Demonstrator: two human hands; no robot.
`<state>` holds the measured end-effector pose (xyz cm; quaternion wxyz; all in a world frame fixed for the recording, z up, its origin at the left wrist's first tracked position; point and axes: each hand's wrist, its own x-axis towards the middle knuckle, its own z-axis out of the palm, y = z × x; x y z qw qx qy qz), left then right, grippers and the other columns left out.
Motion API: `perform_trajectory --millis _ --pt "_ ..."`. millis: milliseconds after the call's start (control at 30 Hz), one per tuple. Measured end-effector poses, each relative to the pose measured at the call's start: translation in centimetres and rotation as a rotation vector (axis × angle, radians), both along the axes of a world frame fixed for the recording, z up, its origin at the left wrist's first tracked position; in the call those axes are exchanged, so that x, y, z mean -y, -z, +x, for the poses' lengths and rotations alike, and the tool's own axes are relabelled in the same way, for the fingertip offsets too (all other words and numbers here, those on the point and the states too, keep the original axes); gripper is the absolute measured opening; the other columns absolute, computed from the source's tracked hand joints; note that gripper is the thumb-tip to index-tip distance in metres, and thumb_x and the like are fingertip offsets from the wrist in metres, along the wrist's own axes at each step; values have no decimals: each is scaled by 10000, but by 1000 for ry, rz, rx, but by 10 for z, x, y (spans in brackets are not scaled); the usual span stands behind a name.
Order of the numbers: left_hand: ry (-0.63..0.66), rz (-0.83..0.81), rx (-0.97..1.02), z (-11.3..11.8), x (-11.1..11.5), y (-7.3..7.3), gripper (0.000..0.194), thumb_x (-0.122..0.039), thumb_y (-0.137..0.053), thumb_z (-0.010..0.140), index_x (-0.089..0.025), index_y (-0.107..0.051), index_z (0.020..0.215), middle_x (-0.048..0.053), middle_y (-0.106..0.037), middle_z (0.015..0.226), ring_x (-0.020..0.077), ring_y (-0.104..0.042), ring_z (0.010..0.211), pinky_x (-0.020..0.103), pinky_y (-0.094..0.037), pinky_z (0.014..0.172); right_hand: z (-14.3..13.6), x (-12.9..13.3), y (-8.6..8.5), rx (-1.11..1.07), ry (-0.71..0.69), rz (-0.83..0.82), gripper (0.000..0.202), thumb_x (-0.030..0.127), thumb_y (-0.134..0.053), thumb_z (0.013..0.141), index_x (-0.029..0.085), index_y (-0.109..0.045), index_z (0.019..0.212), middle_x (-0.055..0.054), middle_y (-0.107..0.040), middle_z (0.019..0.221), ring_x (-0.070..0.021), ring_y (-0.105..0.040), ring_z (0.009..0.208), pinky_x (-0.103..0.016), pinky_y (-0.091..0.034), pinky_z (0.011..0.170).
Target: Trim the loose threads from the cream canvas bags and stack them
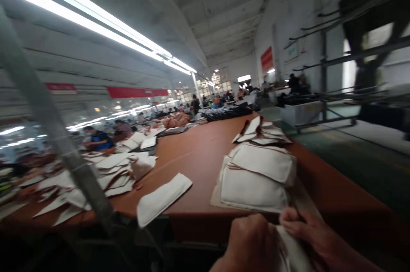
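Both hands are at the near edge of the brown-covered table [205, 152], closed on one cream fabric piece [293, 248] with brown edging. My left hand [251, 242] is a fist over its left side. My right hand [307, 231] pinches its upper right part between thumb and fingers. Much of the piece lies hidden below the hands and past the bottom edge. Just beyond them sits a stack of cream fabric pieces [253, 186]. A single cream piece [163, 197] rests further left, overhanging the table's edge.
A smaller pile of cream pieces [261, 131] lies behind the stack. More cream pieces [115, 169] are heaped at left, behind a slanting metal post [64, 135]. Dark folded items [224, 112] line the far end. A white bin [301, 112] and metal rack stand right. Co-workers sit further off.
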<state>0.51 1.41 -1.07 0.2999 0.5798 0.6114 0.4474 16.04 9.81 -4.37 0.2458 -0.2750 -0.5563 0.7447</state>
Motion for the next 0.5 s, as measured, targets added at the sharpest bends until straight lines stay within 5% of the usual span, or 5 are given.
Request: perform_trajectory --millis 67,200,367,500 --pt "-36 0 83 0 -7 11 527 -588 -574 839 -227 -337 536 -46 -341 560 125 -313 569 256 -333 571 3 -1 -7 -54 -8 -53 403 540 -670 759 213 -437 733 97 -336 523 -46 -230 368 -184 -199 348" --pt "26 -119 306 -3 -11 26 584 -698 -578 774 -235 -287 569 -83 -259 527 86 -238 495 217 -222 456 3 -5 -7 -113 -58 122 421 546 -659 788 179 -465 716 77 -369 544 -52 -268 459 -175 -219 413" --pt "59 -242 694 0 -2 15 457 -545 -785 684 -147 -565 645 -56 -464 551 57 -324 480 170 -238 452 8 -6 4 -135 -63 207 394 526 -617 859 166 -494 757 70 -373 574 -60 -264 484 -186 -218 431" --pt "140 -254 778 3 0 7 356 -394 -867 635 -134 -623 646 -19 -590 556 62 -429 459 163 -285 457 11 -6 3 -125 -74 230 384 512 -612 869 156 -511 767 59 -406 589 -64 -292 498 -183 -239 441"
